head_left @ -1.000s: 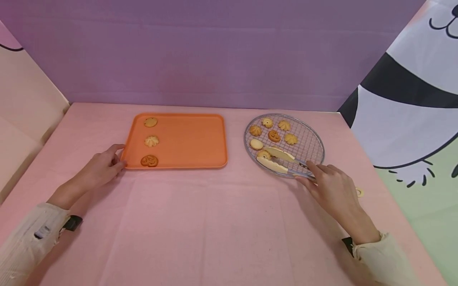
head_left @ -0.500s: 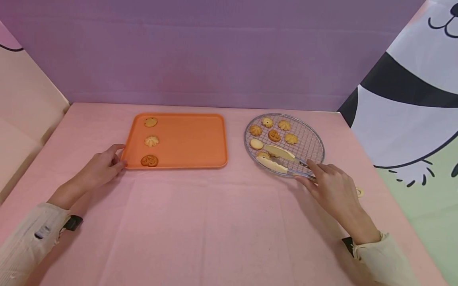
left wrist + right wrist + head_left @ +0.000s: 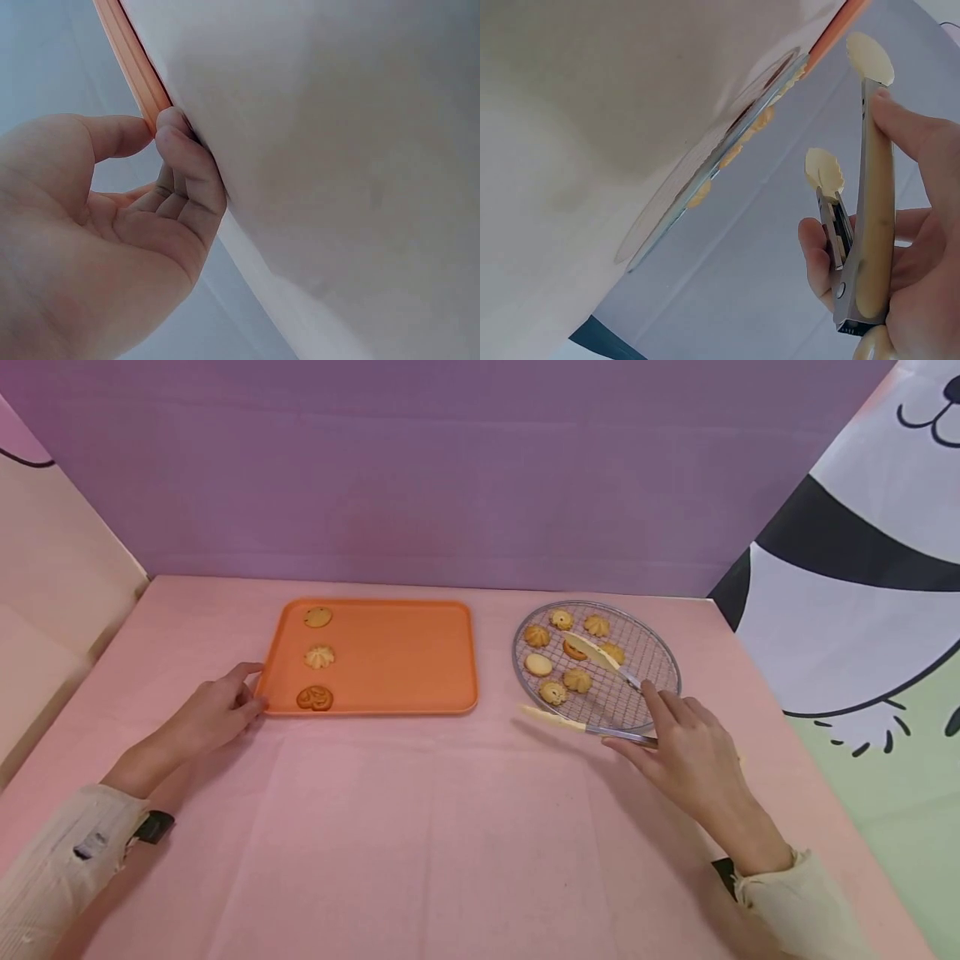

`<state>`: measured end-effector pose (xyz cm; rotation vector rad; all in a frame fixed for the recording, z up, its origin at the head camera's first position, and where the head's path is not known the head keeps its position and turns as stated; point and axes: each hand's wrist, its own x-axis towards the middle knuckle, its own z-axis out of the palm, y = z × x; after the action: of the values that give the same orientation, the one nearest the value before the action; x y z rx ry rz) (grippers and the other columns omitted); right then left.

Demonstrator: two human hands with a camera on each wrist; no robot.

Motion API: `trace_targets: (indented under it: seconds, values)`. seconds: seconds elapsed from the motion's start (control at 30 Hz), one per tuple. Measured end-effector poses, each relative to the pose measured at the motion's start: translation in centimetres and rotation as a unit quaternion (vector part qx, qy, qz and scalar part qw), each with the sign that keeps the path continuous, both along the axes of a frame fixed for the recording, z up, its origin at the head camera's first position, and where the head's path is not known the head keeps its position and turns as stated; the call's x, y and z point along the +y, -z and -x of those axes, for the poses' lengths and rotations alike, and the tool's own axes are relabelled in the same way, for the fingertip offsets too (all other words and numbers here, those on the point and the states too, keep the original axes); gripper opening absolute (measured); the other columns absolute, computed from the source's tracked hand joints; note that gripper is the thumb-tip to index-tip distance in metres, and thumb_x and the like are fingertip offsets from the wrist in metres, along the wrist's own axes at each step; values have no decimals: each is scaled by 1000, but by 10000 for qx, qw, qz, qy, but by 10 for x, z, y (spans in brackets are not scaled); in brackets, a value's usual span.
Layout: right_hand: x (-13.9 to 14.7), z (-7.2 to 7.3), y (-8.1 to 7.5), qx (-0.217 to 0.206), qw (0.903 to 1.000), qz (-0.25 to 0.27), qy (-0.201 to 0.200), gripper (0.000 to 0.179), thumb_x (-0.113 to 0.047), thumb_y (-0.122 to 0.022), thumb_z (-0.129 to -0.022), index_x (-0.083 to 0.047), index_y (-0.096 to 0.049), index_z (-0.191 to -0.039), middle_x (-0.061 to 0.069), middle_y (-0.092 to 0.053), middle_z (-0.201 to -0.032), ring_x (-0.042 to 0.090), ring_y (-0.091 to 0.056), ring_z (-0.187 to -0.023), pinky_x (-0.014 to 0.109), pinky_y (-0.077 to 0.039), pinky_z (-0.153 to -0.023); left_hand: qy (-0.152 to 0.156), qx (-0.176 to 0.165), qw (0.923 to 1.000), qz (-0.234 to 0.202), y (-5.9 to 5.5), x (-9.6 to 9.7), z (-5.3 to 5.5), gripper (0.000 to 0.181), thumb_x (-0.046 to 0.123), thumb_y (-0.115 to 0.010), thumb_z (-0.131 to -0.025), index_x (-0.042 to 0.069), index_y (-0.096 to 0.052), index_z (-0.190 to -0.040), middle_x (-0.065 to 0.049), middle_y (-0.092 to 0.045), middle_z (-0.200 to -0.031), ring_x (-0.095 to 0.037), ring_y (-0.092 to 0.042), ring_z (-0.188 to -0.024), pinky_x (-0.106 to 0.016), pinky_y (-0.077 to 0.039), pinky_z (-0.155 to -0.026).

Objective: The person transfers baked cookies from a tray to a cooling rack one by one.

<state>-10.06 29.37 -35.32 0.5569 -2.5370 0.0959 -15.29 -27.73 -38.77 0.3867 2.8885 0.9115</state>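
At the orange tray [image 3: 397,656], my left hand [image 3: 198,718] pinches the left front corner; the left wrist view has the thumb against its edge and the other fingers curled beneath. A round cookie, a pale swirl cookie [image 3: 319,657] and a pretzel-shaped cookie [image 3: 315,697] form a column on its left side. My right hand [image 3: 690,760] holds tongs [image 3: 621,736] with metal arms and cream tips, spread wide over the round wire rack [image 3: 641,652]. No cookie is gripped by the tips. A star-shaped cookie [image 3: 577,680] and a ring cookie [image 3: 554,692] lie between them on the rack.
Several more cookies rest on the rack, including an oval one [image 3: 537,665]; the far tong tip partly covers a pretzel-shaped cookie [image 3: 574,650]. Pink cloth [image 3: 420,827] covers the table. A purple backdrop [image 3: 450,477] rises behind it, with a cartoon-printed sheet [image 3: 862,577] at the right.
The tongs have spread apart and lifted off the front cookies, the far tip moving back and the near tip forward past the rack's rim. My left hand stays at the tray.
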Motion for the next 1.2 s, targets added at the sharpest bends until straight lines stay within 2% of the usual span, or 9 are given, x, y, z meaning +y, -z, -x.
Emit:
trace_targets:
  seconds: [0.1, 0.13, 0.23, 0.33, 0.53, 0.73, 0.83, 0.97, 1.2]
  values:
    - [-3, 1, -1, -57, 9999, 58, -69, 89, -46, -85, -71, 8, -53, -134, 31, -64, -109, 46, -62, -89, 56, -50, -75, 5, -4, 10000, 1, 0, 0, 0, 51, 11, -55, -101, -10, -34, -143, -5, -58, -75, -16, -53, -64, -26, -43, -58]
    - [-5, 1, -1, -68, 9999, 83, -99, 90, -52, -82, -74, 8, -53, -134, 31, -64, -110, 47, -62, -90, 57, -50, -76, 6, -9, 10000, 0, 0, 0, 1, 52, 11, -55, -101, -10, -34, -143, -5, -58, -75, -16, -53, -64, -26, -43, -58]
    - [-11, 2, -3, -110, 9996, 151, -212, 95, -72, -59, -85, 8, -53, -134, 32, -63, -112, 48, -62, -94, 59, -50, -80, -5, -60, 10000, -14, 0, 0, 1, 52, 11, -55, -101, -10, -33, -144, -5, -57, -75, -17, -53, -64, -25, -43, -57]
    - [-19, 3, -4, -175, 9993, 156, -275, 102, -81, -34, -87, 8, -54, -135, 32, -63, -116, 48, -61, -99, 60, -49, -83, -9, -91, 10000, -34, 1, -1, 1, 52, 11, -55, -101, -10, -33, -144, -5, -57, -75, -17, -53, -64, -25, -43, -56]
    - [-37, 7, -5, -191, 9989, -33, -432, 102, -80, -29, -89, 7, -54, -135, 29, -64, -117, 46, -61, -102, 58, -50, -85, 20, -59, 10000, -21, 2, -2, 1, 52, 10, -55, -100, -11, -34, -143, -5, -58, -74, -17, -53, -64, -25, -43, -56]
    - [-58, 17, -7, 8, 9959, -192, -886, 98, -77, -32, -92, 9, -55, -133, 26, -66, -115, 43, -64, -100, 55, -50, -89, 3, -60, 10000, -6, 2, -3, 1, 52, 10, -55, -100, -10, -34, -143, -5, -57, -74, -18, -53, -64, -26, -43, -56]
    - [-71, 22, -8, 91, 9937, -289, -1076, 90, -70, -54, -89, 9, -55, -132, 24, -67, -113, 41, -65, -98, 52, -52, -86, -7, -43, 10000, -10, 2, -3, 1, 52, 11, -55, -101, -10, -34, -143, -4, -57, -74, -17, -52, -64, -26, -43, -56]
    - [-89, 29, -10, 186, 9908, -415, -1275, 84, -55, -77, -78, 9, -56, -130, 22, -68, -106, 38, -66, -92, 49, -55, -81, 11, 32, 10000, 0, 2, -3, 1, 52, 12, -55, -101, -10, -35, -143, -4, -59, -75, -17, -54, -66, -26, -44, -60]
    - [-119, 39, -9, 185, 9880, -489, -1452, 82, -57, -75, -80, 8, -57, -128, 18, -67, -100, 34, -66, -86, 46, -55, -78, 32, 46, 10000, -21, 3, -2, 2, 52, 11, -55, -101, -10, -34, -144, -5, -61, -78, -17, -55, -67, -26, -45, -62]
